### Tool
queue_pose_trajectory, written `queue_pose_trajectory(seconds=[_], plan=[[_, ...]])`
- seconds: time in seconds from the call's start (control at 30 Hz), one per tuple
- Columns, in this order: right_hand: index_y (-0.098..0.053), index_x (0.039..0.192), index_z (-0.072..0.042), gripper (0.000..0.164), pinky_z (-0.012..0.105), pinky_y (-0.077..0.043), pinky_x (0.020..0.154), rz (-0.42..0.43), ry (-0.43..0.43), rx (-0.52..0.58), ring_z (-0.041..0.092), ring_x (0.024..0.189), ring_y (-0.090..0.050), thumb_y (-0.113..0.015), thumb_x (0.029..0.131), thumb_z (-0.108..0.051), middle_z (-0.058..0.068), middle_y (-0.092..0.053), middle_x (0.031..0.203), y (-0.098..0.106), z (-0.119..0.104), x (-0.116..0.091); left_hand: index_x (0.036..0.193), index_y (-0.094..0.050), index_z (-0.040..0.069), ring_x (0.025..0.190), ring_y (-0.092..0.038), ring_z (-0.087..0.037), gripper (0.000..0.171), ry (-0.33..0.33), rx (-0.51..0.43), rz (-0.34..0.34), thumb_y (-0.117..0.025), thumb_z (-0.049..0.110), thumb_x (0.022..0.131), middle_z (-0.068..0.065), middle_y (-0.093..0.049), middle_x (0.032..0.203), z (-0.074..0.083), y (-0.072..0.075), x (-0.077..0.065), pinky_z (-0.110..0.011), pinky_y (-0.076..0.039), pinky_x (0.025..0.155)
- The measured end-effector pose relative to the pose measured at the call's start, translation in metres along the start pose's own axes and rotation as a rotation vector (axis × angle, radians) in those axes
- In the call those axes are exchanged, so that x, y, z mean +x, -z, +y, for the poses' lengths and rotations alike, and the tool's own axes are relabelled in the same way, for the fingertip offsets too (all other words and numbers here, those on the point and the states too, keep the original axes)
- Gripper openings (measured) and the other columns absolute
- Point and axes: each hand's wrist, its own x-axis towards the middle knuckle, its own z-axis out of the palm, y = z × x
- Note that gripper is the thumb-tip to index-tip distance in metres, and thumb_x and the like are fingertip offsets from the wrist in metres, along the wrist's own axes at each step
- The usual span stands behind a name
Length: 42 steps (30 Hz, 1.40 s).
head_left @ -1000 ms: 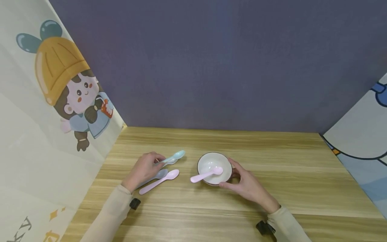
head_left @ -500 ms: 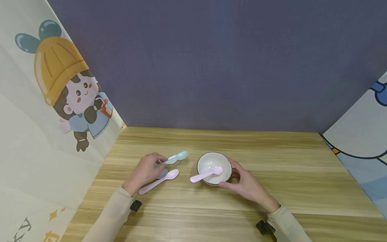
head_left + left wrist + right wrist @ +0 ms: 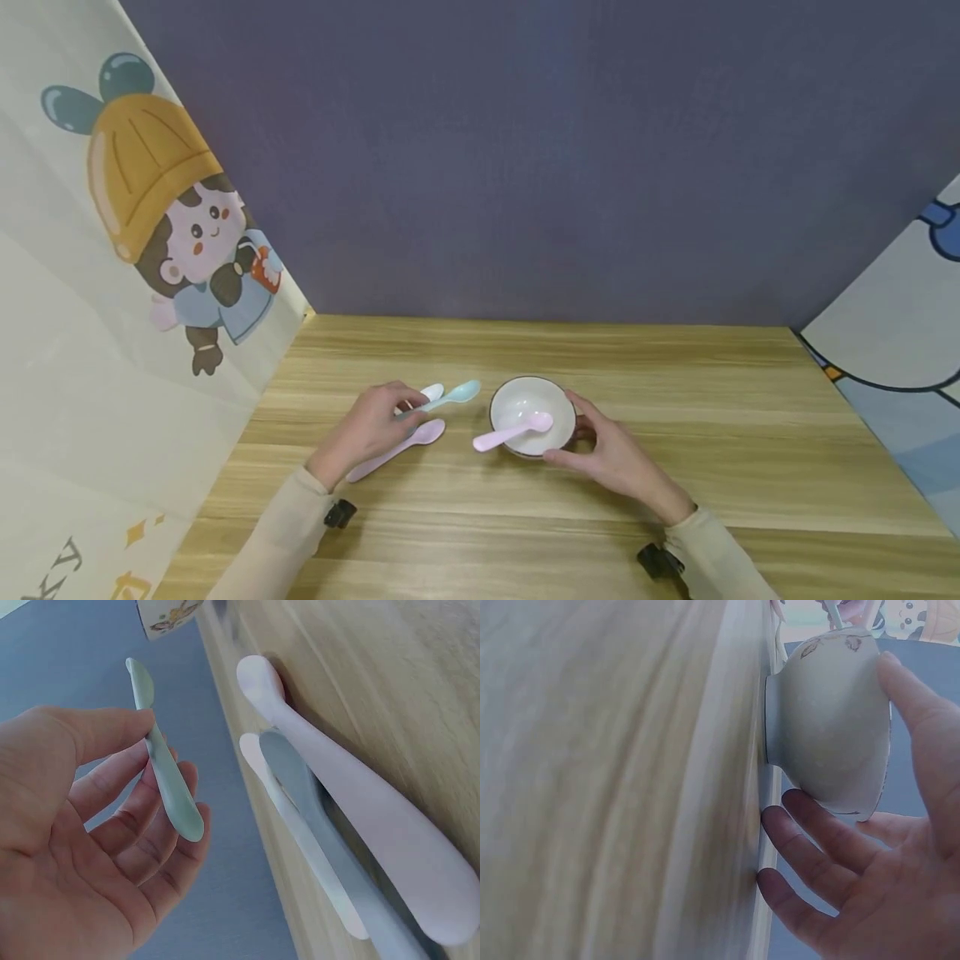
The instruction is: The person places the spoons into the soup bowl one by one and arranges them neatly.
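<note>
My left hand point(image 3: 375, 423) pinches a pale blue-green spoon point(image 3: 174, 784) by its handle between thumb and fingers. In the left wrist view this spoon is off the table, its bowl end point(image 3: 463, 392) pointing right in the head view. Under and beside that hand lie a white spoon point(image 3: 432, 391), a grey-blue spoon point(image 3: 304, 784) and a pink spoon point(image 3: 427, 432); the hand hides most of the grey-blue one in the head view. My right hand point(image 3: 618, 462) holds the white bowl point(image 3: 517, 398) at its right side, thumb near the rim. Another pink spoon point(image 3: 504, 437) rests in the bowl, handle over the rim.
The wooden table point(image 3: 675, 375) ends at a dark blue-grey back panel point(image 3: 555, 167). A white panel with a cartoon figure point(image 3: 187, 225) stands on the left, and another printed panel point(image 3: 892, 333) on the right.
My left hand has moved slightly right, carrying the blue-green spoon toward the bowl and away from over the white spoon. The right hand and bowl have hardly moved.
</note>
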Motion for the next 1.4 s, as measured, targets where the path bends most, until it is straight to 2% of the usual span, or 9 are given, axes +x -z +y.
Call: queue_pose_trajectory(seconds=[0.33, 0.57, 0.83, 1.23, 1.4], plan=[[-0.037, 0.165, -0.01, 0.11, 0.055, -0.051, 0.106, -0.001, -0.008, -0.009, 0.018, 0.112, -0.073, -0.089, 0.08, -0.058, 0.0, -0.079, 0.114, 0.0, 0.0, 0.0, 0.113, -0.082, 0.009, 0.09, -0.069, -0.015, 0.019, -0.086, 0.017, 0.009, -0.075, 0.012, 0.095, -0.001, -0.077, 0.102, 0.001, -0.005, -0.001, -0.034, -0.057, 0.082], [-0.038, 0.164, -0.01, 0.11, 0.052, -0.052, 0.104, -0.001, 0.003, 0.002, 0.013, 0.108, -0.073, -0.09, 0.079, -0.057, -0.005, -0.078, 0.107, -0.002, 0.002, 0.0, 0.115, -0.081, 0.007, 0.09, -0.068, -0.014, 0.021, -0.102, 0.021, 0.011, -0.077, 0.013, 0.095, -0.001, -0.077, 0.102, 0.008, -0.006, 0.0, -0.03, -0.056, 0.079], [-0.037, 0.165, -0.011, 0.111, 0.053, -0.051, 0.105, -0.005, -0.002, 0.004, 0.013, 0.109, -0.073, -0.09, 0.079, -0.058, -0.005, -0.078, 0.108, -0.002, 0.002, 0.0, 0.113, -0.082, 0.011, 0.09, -0.067, -0.011, 0.019, -0.103, 0.026, -0.029, -0.075, 0.013, 0.095, 0.002, -0.077, 0.102, 0.019, -0.004, -0.001, -0.028, -0.055, 0.079], [-0.036, 0.165, -0.011, 0.112, 0.054, -0.051, 0.108, -0.01, -0.01, 0.01, 0.014, 0.111, -0.073, -0.09, 0.079, -0.059, -0.003, -0.079, 0.111, -0.002, 0.002, -0.001, 0.11, -0.083, 0.012, 0.087, -0.067, -0.01, 0.016, -0.114, 0.043, -0.005, -0.078, 0.014, 0.095, 0.005, -0.076, 0.098, 0.021, -0.009, 0.0, -0.027, -0.055, 0.077], [-0.036, 0.165, -0.01, 0.11, 0.054, -0.052, 0.107, -0.005, -0.004, 0.014, 0.017, 0.112, -0.073, -0.09, 0.08, -0.056, -0.001, -0.079, 0.112, -0.002, 0.001, -0.002, 0.109, -0.083, 0.014, 0.085, -0.066, -0.008, 0.015, -0.137, 0.034, -0.012, -0.077, 0.014, 0.095, 0.007, -0.073, 0.095, 0.023, -0.01, 0.002, -0.026, -0.054, 0.076]])
